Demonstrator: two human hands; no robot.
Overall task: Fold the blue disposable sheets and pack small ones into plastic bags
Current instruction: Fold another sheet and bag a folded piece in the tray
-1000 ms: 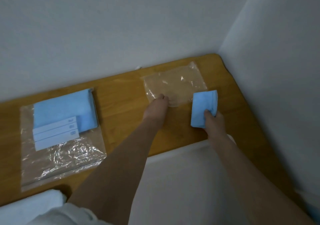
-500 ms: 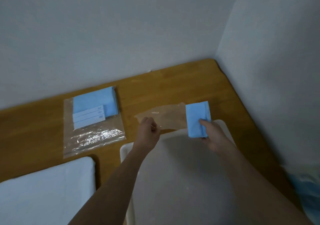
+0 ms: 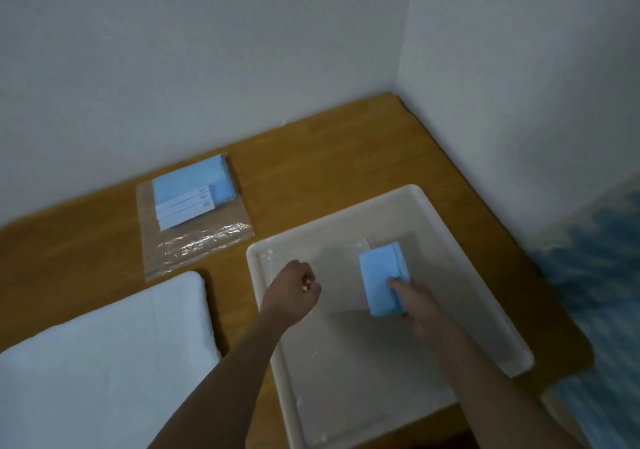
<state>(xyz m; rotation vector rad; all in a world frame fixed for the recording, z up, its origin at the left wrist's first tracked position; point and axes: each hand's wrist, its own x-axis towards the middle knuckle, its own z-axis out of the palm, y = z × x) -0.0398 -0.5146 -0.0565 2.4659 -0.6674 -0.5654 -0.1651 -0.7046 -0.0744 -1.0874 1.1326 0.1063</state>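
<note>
From the head view, my right hand (image 3: 412,301) has its grip pinched on the near right edge of the folded blue sheet (image 3: 381,280), thumb on top, holding it over the white tray (image 3: 516,351). The sheet's long axis runs away from me, tilted slightly left, its far end pointing toward the back of the tray. My left hand (image 3: 296,291) sits to the left of the sheet, well apart from it, fingers curled tight — its grip clamped on the corner of a clear plastic bag (image 3: 341,275) that stretches from that fist to just under the sheet. The film is faint against the tray, so I cannot tell where the bag's mouth lies.

What matters next, I judge, is that gap: the bag lies left of and beneath the sheet, so the sheet must go in end-first once the mouth opens — the right hand is nearer. A packed bag (image 3: 194,213) already rests on the tabletop (image 3: 329,158).
</note>
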